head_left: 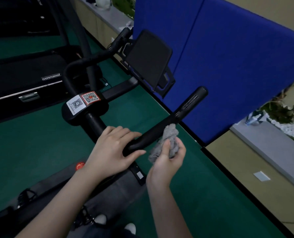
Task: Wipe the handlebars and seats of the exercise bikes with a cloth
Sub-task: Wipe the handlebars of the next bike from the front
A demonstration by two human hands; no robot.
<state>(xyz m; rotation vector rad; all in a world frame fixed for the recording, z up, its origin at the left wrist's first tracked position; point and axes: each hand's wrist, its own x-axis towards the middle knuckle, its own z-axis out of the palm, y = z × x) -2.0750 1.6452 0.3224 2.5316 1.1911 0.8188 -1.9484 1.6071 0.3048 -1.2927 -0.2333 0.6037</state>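
Both of your forearms reach up from the bottom edge, and between them, at about 6 o'clock, the toes of your pale shoes (100, 219) show on the green floor (39, 152). Your right hand (168, 158) has its fingers curled round a bunched grey cloth (170, 140), thumb pressed across it, and the cloth touches the underside of the near handlebar (160, 129) just right of centre. That cloth looks soft, light and limp: keep it wadded in the palm so a thick fold meets the bar, since a loose tail already hangs at 7 o'clock of your hand and could drag. Your left hand (112, 150) rests on the bend of the same bar, fingers nearly straight and laid over the top, thumb beneath, steadying but not clamping. The bar is likely rigid and fixed, with a smooth matt grip that the cloth should slide along easily; its ribbed stretch toward the free end at 2 o'clock may catch lint, so wrap the cloth round there. Outward at 10 o'clock lies the stem pad with two QR stickers (84, 102), and the far handlebar (94, 57) curves toward 12 o'clock beside the dark console screen (148, 57). A red knob (79, 165) sits just below your left wrist. Behind, at 1 to 3 o'clock, stands a blue partition (228, 66); a treadmill (22, 74) lies at 9 o'clock. No seat is in view.
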